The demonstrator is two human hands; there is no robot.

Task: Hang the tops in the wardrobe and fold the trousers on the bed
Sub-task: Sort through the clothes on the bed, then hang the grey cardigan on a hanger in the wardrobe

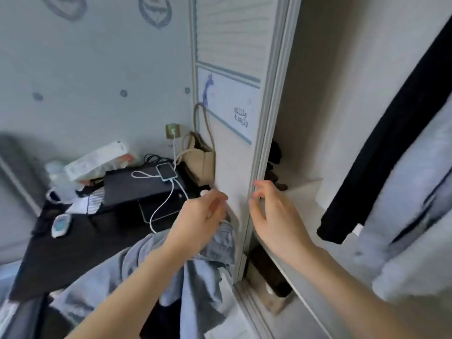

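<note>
Hanging tops (401, 167) blurred, cut by right edge; left hand (198, 221) grip unclear.

The wardrobe door (234, 69) looks like pale laminate with a faint horizontal grain, matt, and the printed panel on it is smooth. The denim piece (195, 277) by the door's lower edge is washed light-blue cloth, kinda rough, frayed at the hem. The black garment (391, 143) hanging inside is soft matt fabric, and the pale grey top (411, 228) next to it is matt cloth too. The phone (166, 172) on the black desktop (61, 253) has a glossy screen, its white cable (163, 206) is smooth plastic. The beige bag (199, 155) looks like woven canvas.
</note>
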